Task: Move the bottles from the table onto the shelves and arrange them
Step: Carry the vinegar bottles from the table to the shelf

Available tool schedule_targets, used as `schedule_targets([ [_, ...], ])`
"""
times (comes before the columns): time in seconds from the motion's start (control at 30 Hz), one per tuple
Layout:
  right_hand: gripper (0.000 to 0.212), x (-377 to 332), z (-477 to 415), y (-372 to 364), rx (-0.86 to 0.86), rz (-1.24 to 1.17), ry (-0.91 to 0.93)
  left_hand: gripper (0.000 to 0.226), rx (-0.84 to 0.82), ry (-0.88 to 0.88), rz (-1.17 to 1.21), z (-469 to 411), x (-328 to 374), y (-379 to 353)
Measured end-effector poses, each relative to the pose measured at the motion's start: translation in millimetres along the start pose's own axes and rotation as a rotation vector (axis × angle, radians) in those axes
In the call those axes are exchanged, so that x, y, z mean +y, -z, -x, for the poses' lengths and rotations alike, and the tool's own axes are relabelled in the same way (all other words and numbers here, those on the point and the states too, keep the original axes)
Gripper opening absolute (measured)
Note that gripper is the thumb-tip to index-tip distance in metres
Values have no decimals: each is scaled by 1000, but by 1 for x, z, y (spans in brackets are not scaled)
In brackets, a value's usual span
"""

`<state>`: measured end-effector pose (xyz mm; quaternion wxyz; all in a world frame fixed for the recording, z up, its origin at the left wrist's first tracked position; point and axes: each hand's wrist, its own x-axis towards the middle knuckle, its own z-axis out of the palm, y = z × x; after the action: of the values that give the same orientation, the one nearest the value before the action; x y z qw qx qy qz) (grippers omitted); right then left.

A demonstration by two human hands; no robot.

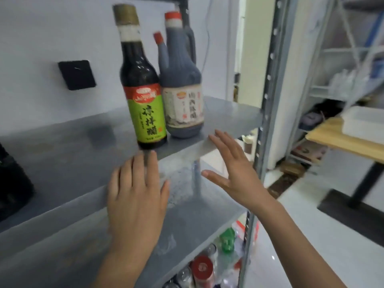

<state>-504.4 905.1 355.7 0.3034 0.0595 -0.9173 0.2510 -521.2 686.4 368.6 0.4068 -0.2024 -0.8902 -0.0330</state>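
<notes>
- Head view: the left hand [135, 196] is flat with its fingers straight and close together, holding nothing. It lies over the front edge of the grey shelf [72, 163].
- The right hand [234, 173] is beside it, apart from it, with fingers spread wide and also empty. Its fingertips reach the same shelf edge; whether they touch it cannot be told.
- Just above the left fingertips a dark bottle with a green label [145, 100] stands upright on the shelf.
- Above the right fingertips stands a dark jug with a white label [182, 96], touching the green-labelled bottle.
- Below both hands is a lower shelf [197, 215], and under it are blurred bottles, one with a red cap [202, 269].
- Right of the right hand rises a metal post [268, 100]; well beyond it is a wooden tabletop [342, 140] carrying a white tray [365, 123].
</notes>
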Motion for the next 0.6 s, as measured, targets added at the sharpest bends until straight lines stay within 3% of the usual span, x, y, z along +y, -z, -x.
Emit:
schedule_targets([
  [0.1,82,-10,51,-4,-42,-45,-232,54,88,-128,141,31,-1,-8],
  [0.17,84,-11,95,-5,-34,28,-358,52,57,-173,300,53,7,-19],
  [0.23,83,-12,144,-4,-40,100,-493,54,-110,-178,417,81,24,-36],
  [0.3,87,-20,198,-2,-67,176,-687,60,-404,-237,450,116,46,-53],
  [0.37,100,-36,253,0,-104,252,-897,63,-732,-423,428,155,70,-63],
  [0.43,114,-58,307,1,-144,306,-1081,67,-928,-610,412,188,93,-63],
  [0.5,125,-82,354,3,-177,340,-1254,69,-995,-781,440,216,117,-52],
  [0.6,131,-122,413,5,-199,364,-1495,64,-881,-1035,491,242,149,-23],
])
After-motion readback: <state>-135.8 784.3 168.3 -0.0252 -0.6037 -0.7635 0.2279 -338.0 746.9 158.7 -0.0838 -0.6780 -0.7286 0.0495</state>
